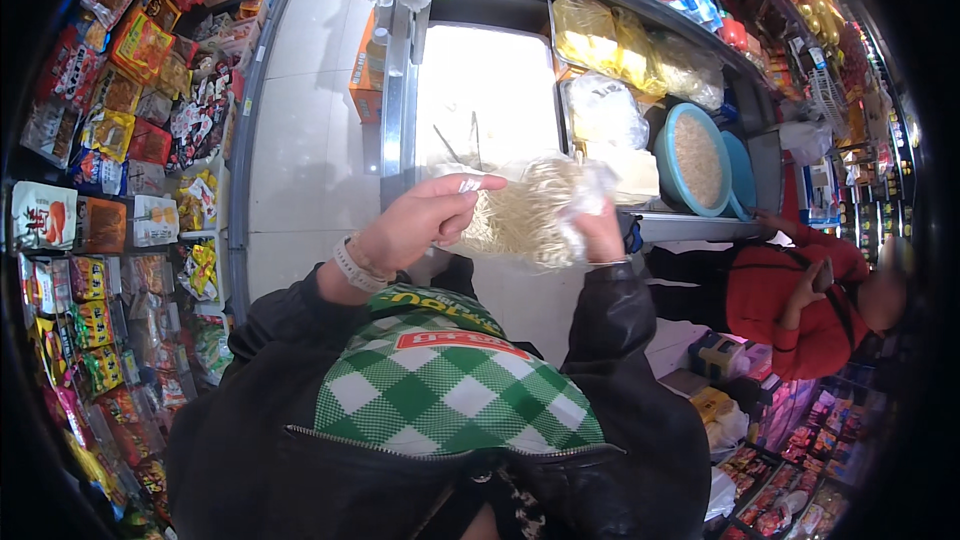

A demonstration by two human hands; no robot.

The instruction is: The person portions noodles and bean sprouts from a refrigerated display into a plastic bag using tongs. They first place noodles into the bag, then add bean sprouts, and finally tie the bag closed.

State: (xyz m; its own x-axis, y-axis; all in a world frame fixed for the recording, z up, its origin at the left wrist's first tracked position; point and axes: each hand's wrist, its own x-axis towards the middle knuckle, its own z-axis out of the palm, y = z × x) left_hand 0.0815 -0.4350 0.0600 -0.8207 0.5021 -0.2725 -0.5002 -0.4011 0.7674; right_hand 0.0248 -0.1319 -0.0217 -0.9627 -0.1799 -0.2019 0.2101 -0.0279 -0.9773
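- While your right hand (598, 230) is holding the clear bag of pale strands (548, 212), the strands are extending left of that grip, running roughly near to far.
- Your left hand (425, 218), left of the bag and apart from it, is pointing its index finger rightward; a white scrap (469, 185) is showing there, but I cannot tell whether you are pinching it.
- Beyond, a bright white surface (490, 75) is spreading.

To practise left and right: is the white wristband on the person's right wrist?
No, the white wristband is around the wrist of the left hand.
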